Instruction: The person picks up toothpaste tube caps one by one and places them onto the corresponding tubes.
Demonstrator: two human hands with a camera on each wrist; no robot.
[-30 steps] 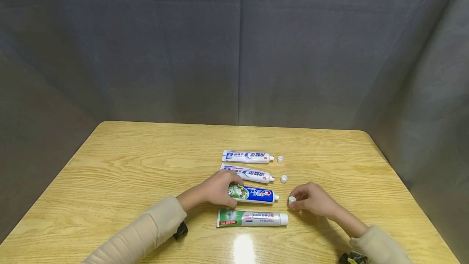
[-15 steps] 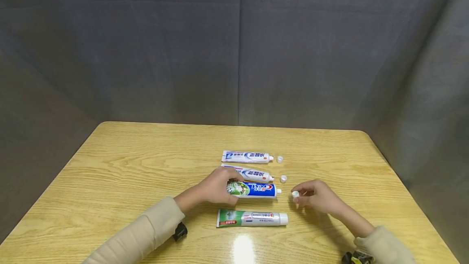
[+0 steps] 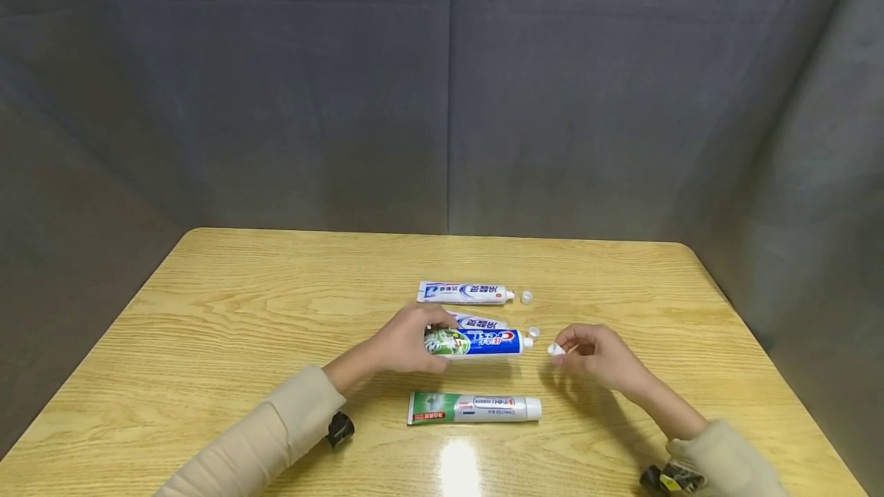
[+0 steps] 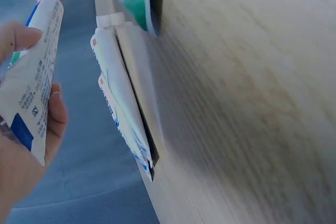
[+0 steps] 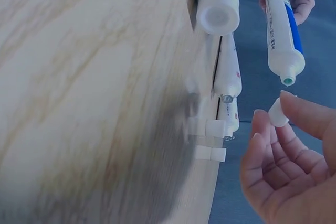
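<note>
My left hand [image 3: 407,340] grips a blue and green Crest toothpaste tube [image 3: 483,342] by its tail half, held above the table. The tube's open nozzle [image 5: 287,80] points toward my right hand [image 3: 601,357]. Between thumb and fingertips, that hand pinches a small white cap [image 5: 278,113], a short gap from the nozzle. Behind the Crest tube lie two white and blue toothpaste tubes, the far one [image 3: 464,293] in full view and the nearer one [image 3: 478,321] partly covered. Each is uncapped.
A green and white toothpaste tube [image 3: 476,408] with its cap on lies in front of my hands. Two loose white caps, a far one [image 3: 527,297] and a near one [image 3: 533,333], sit by the nozzles. Grey cloth [image 3: 442,98] hangs behind the wooden table [image 3: 276,267].
My left hand has lifted the Crest tube off the table and moved it slightly away from me. My right hand has raised the cap, now tilted, and moved it level with the nozzle.
</note>
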